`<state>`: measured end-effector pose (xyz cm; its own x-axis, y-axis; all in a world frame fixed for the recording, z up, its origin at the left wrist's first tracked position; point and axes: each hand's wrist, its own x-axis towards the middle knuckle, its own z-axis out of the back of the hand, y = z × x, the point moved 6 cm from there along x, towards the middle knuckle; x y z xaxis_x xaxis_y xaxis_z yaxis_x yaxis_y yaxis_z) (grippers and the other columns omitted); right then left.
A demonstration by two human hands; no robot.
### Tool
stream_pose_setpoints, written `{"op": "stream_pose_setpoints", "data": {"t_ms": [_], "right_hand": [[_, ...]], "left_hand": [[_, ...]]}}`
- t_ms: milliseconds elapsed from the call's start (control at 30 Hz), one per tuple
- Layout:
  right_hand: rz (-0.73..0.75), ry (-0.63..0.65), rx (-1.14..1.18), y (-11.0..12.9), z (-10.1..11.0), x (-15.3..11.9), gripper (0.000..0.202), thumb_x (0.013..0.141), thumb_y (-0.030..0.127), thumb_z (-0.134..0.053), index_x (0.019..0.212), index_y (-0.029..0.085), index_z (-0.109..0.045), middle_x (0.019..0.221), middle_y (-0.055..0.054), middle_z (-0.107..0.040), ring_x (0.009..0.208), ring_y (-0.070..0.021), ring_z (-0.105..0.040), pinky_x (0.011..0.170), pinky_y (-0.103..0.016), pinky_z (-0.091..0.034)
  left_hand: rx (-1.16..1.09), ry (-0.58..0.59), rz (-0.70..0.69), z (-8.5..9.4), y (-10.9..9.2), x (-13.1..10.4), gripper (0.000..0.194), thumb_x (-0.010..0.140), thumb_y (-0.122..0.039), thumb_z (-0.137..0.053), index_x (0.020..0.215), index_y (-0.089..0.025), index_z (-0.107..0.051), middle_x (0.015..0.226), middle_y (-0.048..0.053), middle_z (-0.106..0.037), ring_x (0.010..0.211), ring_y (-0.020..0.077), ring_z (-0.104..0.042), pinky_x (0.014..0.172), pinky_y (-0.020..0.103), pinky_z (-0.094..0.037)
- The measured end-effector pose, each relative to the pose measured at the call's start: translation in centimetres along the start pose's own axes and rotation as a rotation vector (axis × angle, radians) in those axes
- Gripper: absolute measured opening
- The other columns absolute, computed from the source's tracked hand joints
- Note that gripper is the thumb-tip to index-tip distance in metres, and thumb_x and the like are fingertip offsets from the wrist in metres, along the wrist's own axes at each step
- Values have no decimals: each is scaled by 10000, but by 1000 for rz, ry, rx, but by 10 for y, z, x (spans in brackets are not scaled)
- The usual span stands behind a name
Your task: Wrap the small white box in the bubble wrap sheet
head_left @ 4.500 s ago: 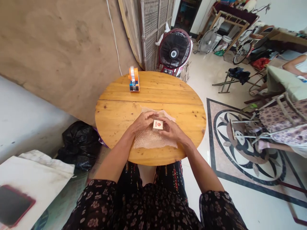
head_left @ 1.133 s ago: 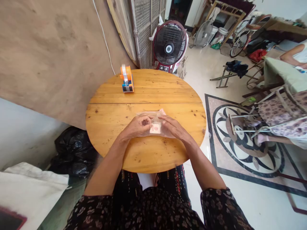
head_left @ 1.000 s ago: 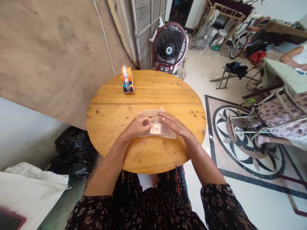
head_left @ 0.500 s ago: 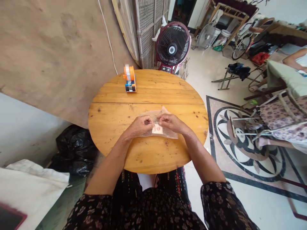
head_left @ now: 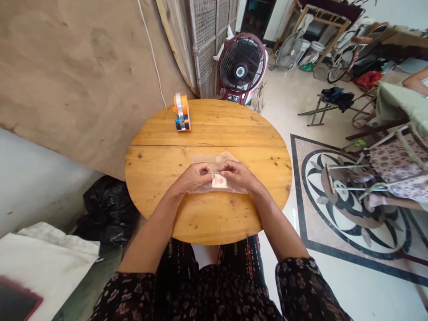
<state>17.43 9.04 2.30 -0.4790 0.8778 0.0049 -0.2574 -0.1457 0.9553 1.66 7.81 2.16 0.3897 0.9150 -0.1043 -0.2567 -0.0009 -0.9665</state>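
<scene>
A see-through plastic sheet (head_left: pixel 230 157), textured like bubble wrap, lies on the round wooden table (head_left: pixel 200 223). On it rests a small white packet (head_left: pixel 219 180) with red print. My left hand (head_left: pixel 198 174) pinches the plastic at the packet's upper left corner, thumb and forefinger pressed together. Close by on the other side, my right hand (head_left: pixel 236 174) is closed in a similar pinch at the upper right corner. The fingertips of both hands nearly meet above the packet, and they partly hide the film between them.
An orange and blue tape dispenser (head_left: pixel 182 112) stands at the table's far left. Behind the table is a dark red fan (head_left: pixel 241 67). Black plastic bags (head_left: pixel 107 209) lie on the floor at left. Toward the right are a folding stool (head_left: pixel 326 104) and part of another person.
Both hands stay pinched by the packet with only slight finger movement. The far part of the plastic sheet has shifted and spread a little. The whole view has moved slightly.
</scene>
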Motion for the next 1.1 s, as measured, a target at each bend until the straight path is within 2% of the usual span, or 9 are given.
{"op": "stream_pose_setpoints", "data": {"t_ms": [233,400,533,633,700,767,900,967,1100], "right_hand": [[202,-9,-86,3,-6,-3,140,855,259,-527,838,170,-634,813,-14,-595,699,-116,-525,660,-238,-411],[199,35,-188,6,-9,-8,126,815,249,-576,898,179,-640,853,-17,-610,716,-128,-535,666,-240,-416],[219,88,-253,8,-8,-11,219,833,274,-573,1026,207,-653,1025,-44,-642,843,-162,-588,749,-268,-455],[226,144,-334,6,-11,-13,318,869,273,-522,1166,242,-631,1200,-53,-618,1043,-206,-592,905,-338,-453],[202,167,-394,4,-12,-14,376,885,276,-490,1245,255,-597,1328,-58,-560,1189,-238,-541,1008,-399,-407],[177,181,-431,1,-13,-14,420,895,287,-470,1305,255,-561,1442,-68,-469,1318,-263,-443,1081,-448,-342],[181,199,-445,-1,-16,-14,470,910,295,-435,1372,233,-499,1548,-78,-316,1423,-251,-299,1140,-463,-274],[183,202,-448,-1,-16,-13,488,912,294,-426,1394,233,-469,1572,-71,-262,1428,-250,-292,1139,-465,-282],[170,226,-439,-3,-16,-14,494,920,302,-407,1409,243,-450,1584,-61,-233,1432,-260,-286,1143,-471,-278]], "left_hand": [[-74,25,52,-1,12,4,225,705,-344,-671,731,-148,-564,676,-30,-539,581,76,-465,535,186,-344],[-99,27,57,1,16,7,272,712,-387,-687,747,-152,-556,671,-38,-514,576,72,-452,534,186,-335],[-72,66,87,0,10,4,291,714,-409,-685,759,-154,-551,671,-37,-515,570,75,-461,530,188,-339],[-3,70,90,1,5,-3,285,717,-408,-661,817,-154,-578,717,-15,-564,607,96,-506,552,201,-385],[123,-12,74,5,4,-11,288,727,-391,-632,886,-152,-611,812,21,-617,682,125,-555,605,224,-434],[320,-179,76,13,4,-22,342,730,-374,-621,988,-150,-627,934,61,-648,772,159,-591,670,255,-470],[668,-475,192,22,7,-52,558,744,-456,-636,1200,-142,-567,1078,117,-635,910,218,-618,794,310,-484],[745,-536,280,22,8,-65,622,761,-529,-614,1244,-145,-538,1025,113,-654,928,243,-629,816,328,-476],[727,-498,411,14,10,-80,648,772,-599,-582,1230,-143,-539,853,92,-680,850,268,-662,732,327,-478]]}}
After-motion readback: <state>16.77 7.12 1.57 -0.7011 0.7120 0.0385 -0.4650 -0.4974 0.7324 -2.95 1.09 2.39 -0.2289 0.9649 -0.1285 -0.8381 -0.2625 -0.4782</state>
